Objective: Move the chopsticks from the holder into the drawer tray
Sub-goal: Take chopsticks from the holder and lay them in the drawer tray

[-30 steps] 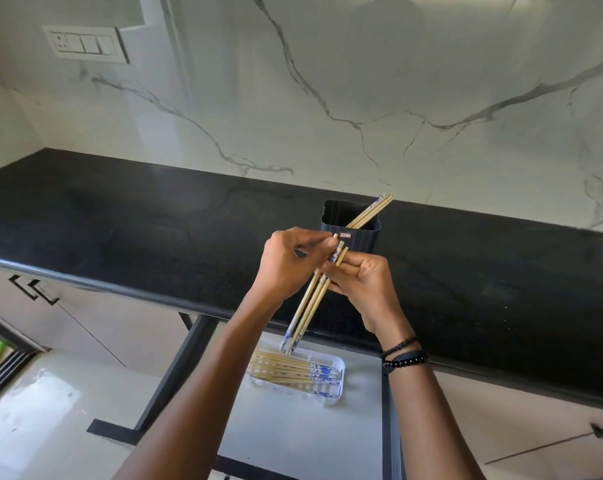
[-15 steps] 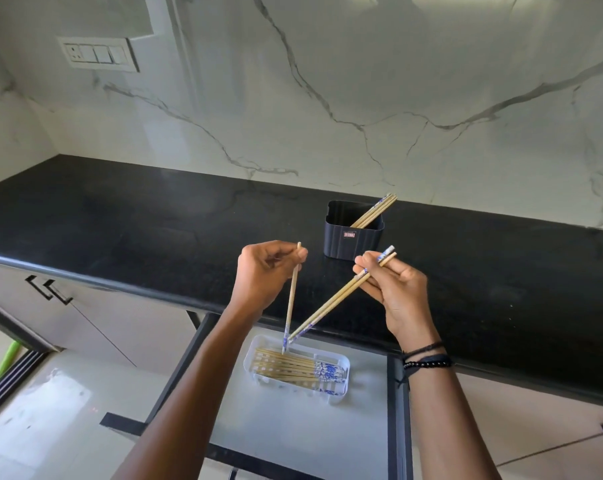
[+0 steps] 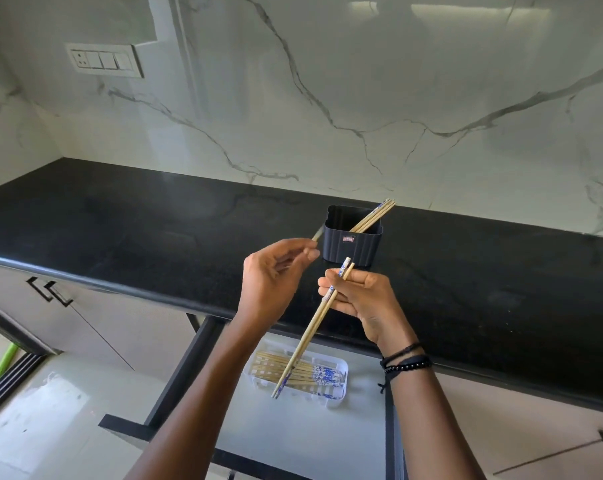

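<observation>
The holder [image 3: 352,242] carries a small red-and-white label [image 3: 348,239] on its front wall, too small to read. It is a dark ribbed box standing on the black table [image 3: 154,230], right of centre and towards the wall. A few chopsticks [image 3: 374,216] lean inside it, their tops poking out over its upper right corner.

Just below the holder in the frame, the right hand [image 3: 366,299] has its fingers curled round a pair [image 3: 310,336]. The blue-and-white patterned ends sit up by the fingers. The shafts slant down to the left, crossing in front of the tray [image 3: 331,399].

The left hand [image 3: 276,275] is left of centre. Its thumb and forefinger pinch a single stick [image 3: 317,233], blurred, with only a short end showing above the fingers, just left of the holder. The hands are near each other but apart.

The white tray lies in the open drawer [image 3: 310,438] at lower centre, under the table's edge. A bundle [image 3: 303,372] lies in it side by side, patterned ends to the right.

Dark bracelets [image 3: 404,362] ring the right wrist. A switch plate [image 3: 104,60] is set in the grey-veined white marble wall [image 3: 431,81] at upper left. Pale cabinet doors with black handles [image 3: 49,291] sit at left, a green object [image 3: 2,365] shows at the left edge, and glossy pale floor [image 3: 51,427] fills the lower left.
</observation>
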